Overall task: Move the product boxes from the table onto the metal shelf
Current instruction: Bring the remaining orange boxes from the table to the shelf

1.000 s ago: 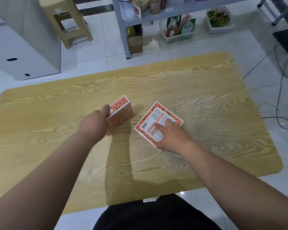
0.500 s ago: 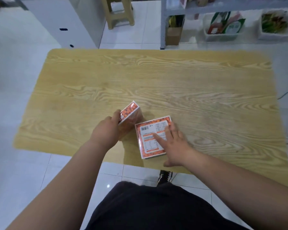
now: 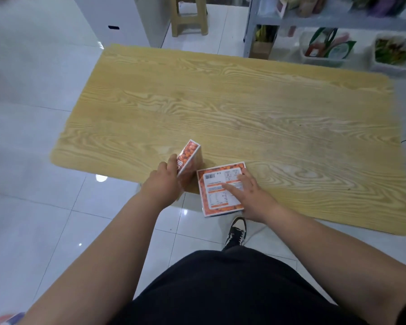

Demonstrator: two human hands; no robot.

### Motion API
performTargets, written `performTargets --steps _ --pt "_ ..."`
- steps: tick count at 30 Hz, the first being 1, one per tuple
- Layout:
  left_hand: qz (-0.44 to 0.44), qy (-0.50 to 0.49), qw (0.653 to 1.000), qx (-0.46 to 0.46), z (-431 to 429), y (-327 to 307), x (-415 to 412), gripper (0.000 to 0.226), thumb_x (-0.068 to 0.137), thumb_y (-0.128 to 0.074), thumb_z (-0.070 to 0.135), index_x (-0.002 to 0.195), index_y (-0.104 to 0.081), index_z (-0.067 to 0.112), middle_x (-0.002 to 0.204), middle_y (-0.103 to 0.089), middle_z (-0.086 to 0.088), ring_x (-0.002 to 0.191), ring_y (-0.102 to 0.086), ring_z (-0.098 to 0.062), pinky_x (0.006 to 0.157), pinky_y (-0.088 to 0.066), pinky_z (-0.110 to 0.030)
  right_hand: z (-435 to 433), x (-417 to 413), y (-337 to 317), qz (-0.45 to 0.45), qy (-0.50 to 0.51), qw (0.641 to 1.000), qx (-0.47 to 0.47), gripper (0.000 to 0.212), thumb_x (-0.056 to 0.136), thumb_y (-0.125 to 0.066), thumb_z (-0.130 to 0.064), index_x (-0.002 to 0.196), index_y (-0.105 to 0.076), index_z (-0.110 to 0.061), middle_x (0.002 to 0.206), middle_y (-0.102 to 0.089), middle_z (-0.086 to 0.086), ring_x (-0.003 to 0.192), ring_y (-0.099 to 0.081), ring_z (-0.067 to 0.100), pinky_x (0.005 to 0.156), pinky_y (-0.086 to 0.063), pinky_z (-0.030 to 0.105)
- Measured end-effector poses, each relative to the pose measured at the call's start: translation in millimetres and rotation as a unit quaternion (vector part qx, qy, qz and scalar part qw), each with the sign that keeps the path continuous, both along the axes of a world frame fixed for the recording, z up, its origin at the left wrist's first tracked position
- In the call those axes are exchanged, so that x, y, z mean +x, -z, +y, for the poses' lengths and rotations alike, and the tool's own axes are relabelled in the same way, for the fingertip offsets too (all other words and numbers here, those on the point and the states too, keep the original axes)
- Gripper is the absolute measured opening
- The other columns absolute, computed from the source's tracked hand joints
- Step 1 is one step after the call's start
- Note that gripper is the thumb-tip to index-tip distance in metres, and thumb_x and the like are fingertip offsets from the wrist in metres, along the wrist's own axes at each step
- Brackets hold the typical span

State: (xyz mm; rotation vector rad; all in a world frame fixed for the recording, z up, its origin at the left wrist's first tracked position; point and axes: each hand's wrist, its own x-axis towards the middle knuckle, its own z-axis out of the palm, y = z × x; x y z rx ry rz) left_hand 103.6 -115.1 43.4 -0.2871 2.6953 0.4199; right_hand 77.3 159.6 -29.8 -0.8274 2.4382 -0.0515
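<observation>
Under my view, the wide light-wood table with rounded corners (image 3: 256, 109) fills most of the scene, standing on glossy white floor tiles (image 3: 33, 141). Beyond its far edge I see the grey metal shelf unit (image 3: 251, 26), its lower level carrying clear plastic tubs of packaged goods (image 3: 324, 49), with a small brown cardboard carton (image 3: 260, 49) by its post. Left of that stand a tan plastic stool (image 3: 189, 17) and a white cabinet (image 3: 124, 19).

At the table's near edge I have both task items, close together. My right hand (image 3: 250, 195) lies flat with fingers spread on the orange-and-white flat product box with a printed label and barcode (image 3: 218, 191), which lies face-up and overhangs the table's near edge slightly. My left hand (image 3: 163, 184) is wrapped around the second orange product box with a white border (image 3: 189, 158), holding it tipped up on edge, its narrow side facing me; I cannot tell whether its lower edge touches the wood. The two boxes are just beside each other, apparently not touching. Below the table edge, a black-and-white sneaker (image 3: 236, 233) shows on the tiles.
</observation>
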Motion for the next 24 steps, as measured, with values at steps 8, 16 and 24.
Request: performTargets --steps 8,16,24 --pt "0.088 -0.229 0.944 0.222 -99 -22 86 0.045 0.073 -0.074 0.024 0.113 -0.055 0.031 0.099 -0.066 0.012 0.086 -0.065 -0.011 0.067 -0.048 -0.030 -47 6 -71 -0.055 0.269 0.923 -0.272 0.039 0.077 -0.076 -0.019 0.110 -0.058 -0.030 0.105 -0.063 -0.008 0.090 -0.062 0.012 0.066 -0.045 0.024" --pt "0.118 -0.460 0.773 0.421 -158 -13 153 0.044 0.074 -0.074 0.044 0.105 -0.065 0.014 0.099 -0.075 -0.012 0.091 -0.072 -0.034 0.078 -0.055 -0.046 -128 -21 -77 -0.211 0.408 0.784 -0.417 0.062 0.062 -0.086 -0.064 0.098 -0.063 -0.019 0.102 -0.073 0.013 0.091 -0.070 0.034 0.081 -0.055 0.056" --pt "0.207 -0.646 0.597 0.427 -180 -24 181 0.026 0.100 -0.052 0.039 0.101 -0.066 0.016 0.090 -0.075 -0.008 0.077 -0.072 -0.027 0.074 -0.058 -0.045 -240 -57 -89 -0.350 0.295 0.806 -0.375 0.043 0.091 -0.057 -0.063 0.089 -0.064 -0.021 0.076 -0.068 0.011 0.062 -0.066 0.025 0.061 -0.051 0.031"
